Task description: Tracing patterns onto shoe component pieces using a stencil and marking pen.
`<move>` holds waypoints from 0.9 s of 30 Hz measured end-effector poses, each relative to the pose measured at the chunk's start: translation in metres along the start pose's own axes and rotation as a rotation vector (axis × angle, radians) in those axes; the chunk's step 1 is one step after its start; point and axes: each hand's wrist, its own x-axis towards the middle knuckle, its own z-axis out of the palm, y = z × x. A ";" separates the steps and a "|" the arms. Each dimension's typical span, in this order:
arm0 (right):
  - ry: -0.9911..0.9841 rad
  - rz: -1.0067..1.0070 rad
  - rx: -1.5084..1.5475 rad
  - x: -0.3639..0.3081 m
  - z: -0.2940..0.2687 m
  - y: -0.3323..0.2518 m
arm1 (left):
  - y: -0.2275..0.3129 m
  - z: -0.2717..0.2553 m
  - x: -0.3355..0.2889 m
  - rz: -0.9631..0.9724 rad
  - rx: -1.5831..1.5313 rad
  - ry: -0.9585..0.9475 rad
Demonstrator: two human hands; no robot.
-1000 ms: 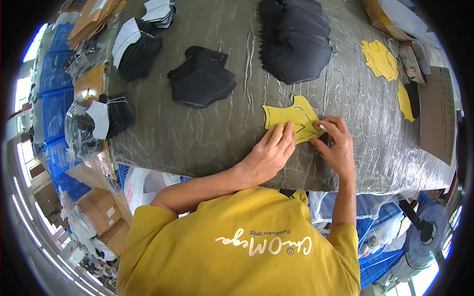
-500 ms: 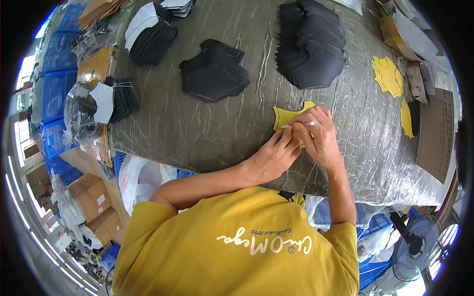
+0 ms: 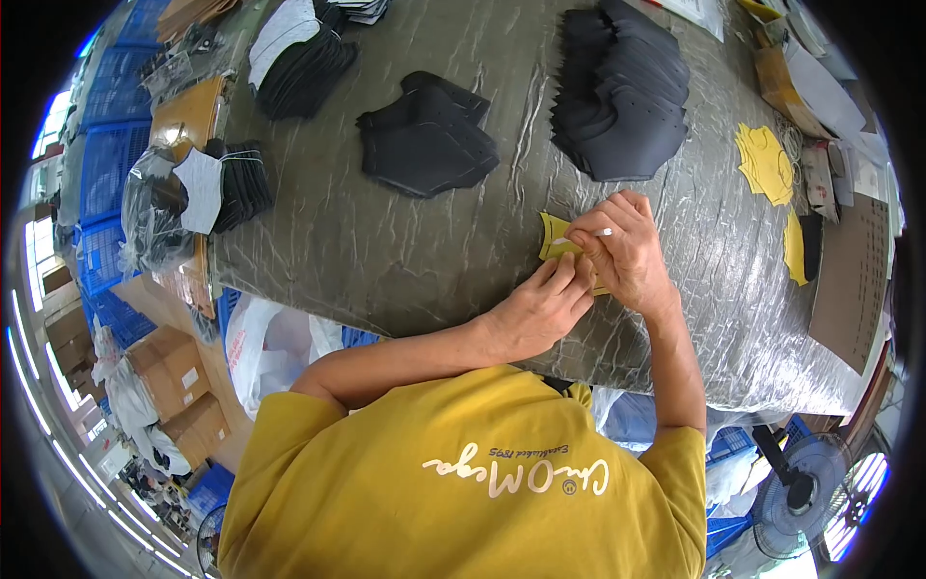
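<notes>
A small yellow cut piece (image 3: 552, 230) with curved edges lies on the table before me, mostly covered by my hands. My left hand (image 3: 538, 311) is closed, its bunched fingertips pressing the piece down. My right hand (image 3: 629, 253) grips a slim white pen (image 3: 605, 232) over the piece; the pen's tip is partly hidden by my fingers. Beyond my hands lies a fanned stack of black cut pieces (image 3: 622, 135). To its left, a few black pieces (image 3: 424, 140) overlap each other.
Tied bundles of dark pieces (image 3: 241, 188) stand on the left. Several yellow pieces (image 3: 765, 164) lie on the right, near a brown card sheet (image 3: 849, 280). Clear film covers the table (image 3: 328, 261). Blue crates (image 3: 106, 169) line the left, and a fan (image 3: 801, 492) stands at lower right.
The view has shifted slightly. My right hand has moved a little with the pen and now covers more of the yellow piece. My left hand stays pressed on it.
</notes>
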 end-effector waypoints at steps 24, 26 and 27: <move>0.124 -0.001 -0.044 0.000 0.006 0.009 | -0.004 -0.009 0.005 0.010 -0.004 0.033; 0.172 0.049 -0.053 -0.009 0.007 0.005 | -0.004 -0.009 0.006 0.009 -0.010 0.033; 0.175 0.055 -0.057 -0.015 0.006 0.004 | -0.005 -0.009 0.007 0.003 -0.016 0.045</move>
